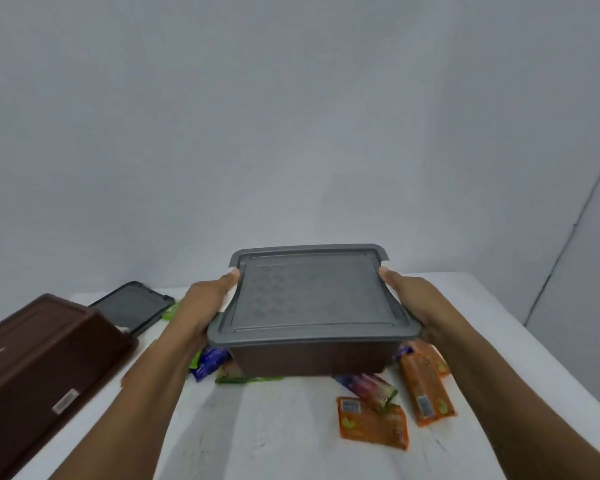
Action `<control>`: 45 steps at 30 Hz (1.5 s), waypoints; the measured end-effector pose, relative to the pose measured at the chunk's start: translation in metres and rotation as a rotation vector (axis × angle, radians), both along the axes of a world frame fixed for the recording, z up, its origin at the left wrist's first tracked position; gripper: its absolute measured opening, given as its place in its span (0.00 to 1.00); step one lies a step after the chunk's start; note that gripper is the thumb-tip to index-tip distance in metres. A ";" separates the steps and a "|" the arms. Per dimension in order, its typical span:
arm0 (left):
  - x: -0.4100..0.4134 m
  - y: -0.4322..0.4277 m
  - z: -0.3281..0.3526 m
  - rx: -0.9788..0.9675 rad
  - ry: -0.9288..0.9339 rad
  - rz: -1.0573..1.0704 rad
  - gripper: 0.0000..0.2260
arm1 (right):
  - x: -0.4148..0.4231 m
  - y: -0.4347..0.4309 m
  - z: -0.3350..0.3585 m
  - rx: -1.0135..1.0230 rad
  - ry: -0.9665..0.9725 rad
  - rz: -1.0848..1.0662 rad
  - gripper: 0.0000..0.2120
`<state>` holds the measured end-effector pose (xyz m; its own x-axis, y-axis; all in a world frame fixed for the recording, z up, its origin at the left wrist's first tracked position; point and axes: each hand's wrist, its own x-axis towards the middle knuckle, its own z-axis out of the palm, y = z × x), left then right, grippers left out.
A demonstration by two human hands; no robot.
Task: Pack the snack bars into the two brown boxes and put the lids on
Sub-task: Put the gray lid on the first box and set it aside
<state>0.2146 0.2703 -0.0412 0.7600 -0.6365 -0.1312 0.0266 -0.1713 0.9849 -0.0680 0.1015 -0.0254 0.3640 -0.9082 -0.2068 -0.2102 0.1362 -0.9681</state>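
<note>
At the far left a tipped brown box (49,358) lies on the white tabletop (284,431), base facing up, with a loose grey lid (132,306) flat just behind it. The left hand (205,306) clasps the left side of the held brown box (312,358) in the middle, thumb on the rim of its fitted grey lid (312,292), and the right hand (413,303) clasps the opposite side. Snack bars lie scattered beneath and beside this box: a blue bar (208,363) at left, a purple bar (368,388) and orange bars (426,389) at right
</note>
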 end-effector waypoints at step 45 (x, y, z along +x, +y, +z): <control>0.059 -0.222 -0.061 0.222 -0.008 0.007 0.21 | 0.070 -0.242 -0.079 0.038 0.141 0.039 0.27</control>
<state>0.2739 0.0479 -0.1021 0.7658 -0.5875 -0.2615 0.0207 -0.3839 0.9232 0.0020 -0.1406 -0.1047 0.3637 -0.8846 -0.2918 -0.3493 0.1609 -0.9231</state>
